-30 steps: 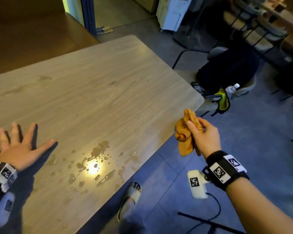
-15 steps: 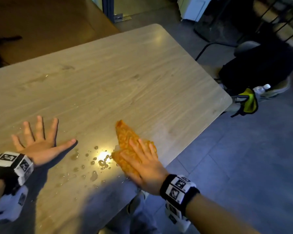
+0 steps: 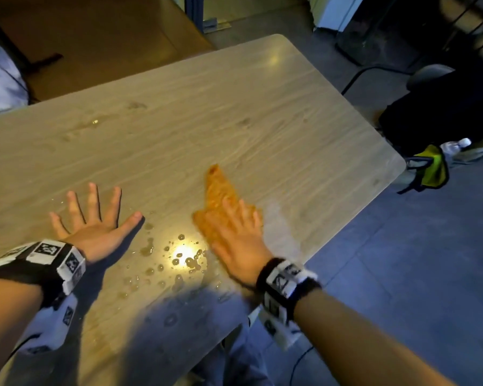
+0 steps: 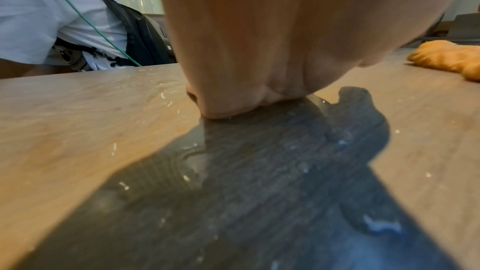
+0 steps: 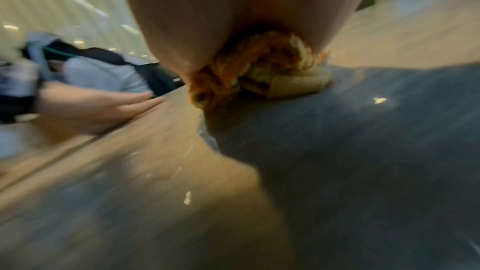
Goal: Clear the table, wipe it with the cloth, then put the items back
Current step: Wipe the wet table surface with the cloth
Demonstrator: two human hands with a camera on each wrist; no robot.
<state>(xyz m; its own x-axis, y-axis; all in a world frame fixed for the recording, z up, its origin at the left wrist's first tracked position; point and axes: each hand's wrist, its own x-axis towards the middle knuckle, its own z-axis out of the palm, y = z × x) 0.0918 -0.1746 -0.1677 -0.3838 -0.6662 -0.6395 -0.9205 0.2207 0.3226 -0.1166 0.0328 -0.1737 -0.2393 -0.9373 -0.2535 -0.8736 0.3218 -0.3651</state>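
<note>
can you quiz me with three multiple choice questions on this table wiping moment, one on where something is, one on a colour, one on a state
1. Where do the water droplets lie?
A. between the two hands
B. at the table's far corner
C. on the floor

2. What colour is the cloth?
A. blue
B. orange
C. white

3. How is the left hand set?
A. curled round the cloth
B. raised above the table
C. flat on the table, fingers spread

Answers:
1 A, the head view shows the drops on the wood between the left hand and the right hand.
2 B, the cloth under the right hand is orange in all views.
3 C, its palm lies on the wood with fingers apart, holding nothing.
</note>
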